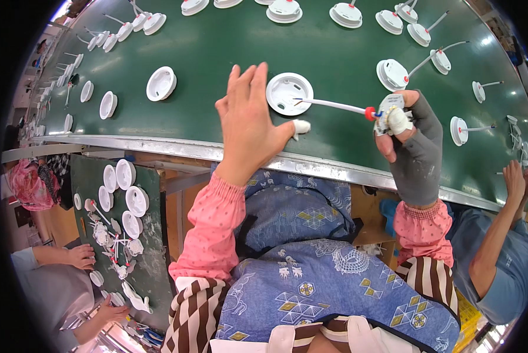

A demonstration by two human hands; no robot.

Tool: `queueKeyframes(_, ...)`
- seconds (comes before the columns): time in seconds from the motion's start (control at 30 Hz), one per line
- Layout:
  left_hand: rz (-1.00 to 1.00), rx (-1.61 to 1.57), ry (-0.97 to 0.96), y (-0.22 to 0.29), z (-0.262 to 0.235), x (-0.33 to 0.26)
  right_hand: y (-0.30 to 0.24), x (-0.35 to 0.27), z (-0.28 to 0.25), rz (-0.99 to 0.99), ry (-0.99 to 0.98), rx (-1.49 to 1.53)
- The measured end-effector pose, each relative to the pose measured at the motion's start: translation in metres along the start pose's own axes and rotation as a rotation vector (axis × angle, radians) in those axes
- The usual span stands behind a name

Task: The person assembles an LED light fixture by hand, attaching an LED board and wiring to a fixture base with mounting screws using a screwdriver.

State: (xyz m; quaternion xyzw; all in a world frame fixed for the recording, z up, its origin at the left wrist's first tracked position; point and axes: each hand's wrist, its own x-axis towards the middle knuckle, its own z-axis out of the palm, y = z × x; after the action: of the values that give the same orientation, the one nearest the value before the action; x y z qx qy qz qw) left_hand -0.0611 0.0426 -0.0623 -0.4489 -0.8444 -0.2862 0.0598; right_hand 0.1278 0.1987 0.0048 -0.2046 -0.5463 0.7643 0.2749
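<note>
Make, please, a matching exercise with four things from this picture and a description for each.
Things:
1. Left hand
2. Right hand
3. Round white base
4. Red ring

Descriptions:
A. Around the white cable, near the gloved fingers
B. Open, with a white wrap on the thumb
C. On the green table, between the hands
D. In a grey glove, holding a white fitting

Right pairs: 1-B, 2-D, 3-C, 4-A

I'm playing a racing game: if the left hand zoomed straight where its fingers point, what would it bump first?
The left hand would probably cross green tabletop, then meet the white round piece near the picture's top middle. It might pass above, though; its height is unclear.
</note>
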Motion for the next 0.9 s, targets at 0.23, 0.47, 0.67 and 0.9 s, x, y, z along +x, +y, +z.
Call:
queueKeyframes(0.23,0.081,-0.076,-0.024,-0.005,0.012,0.010,0.011,0.005,0.007,0.040,-0.029,-0.076)
queueKeyframes(0.47,0.075,-0.207,-0.050,-0.001,0.002,0.008,0.016,0.000,0.005,0.033,-0.097,-0.156)
queueKeyframes(0.67,0.060,-0.247,-0.020,-0.005,-0.010,0.008,0.007,-0.009,0.003,0.028,-0.191,-0.208)
queueKeyframes(0.9,0.146,-0.249,0.014,0.001,-0.019,0.009,-0.002,-0.008,0.005,0.017,-0.252,-0.258)
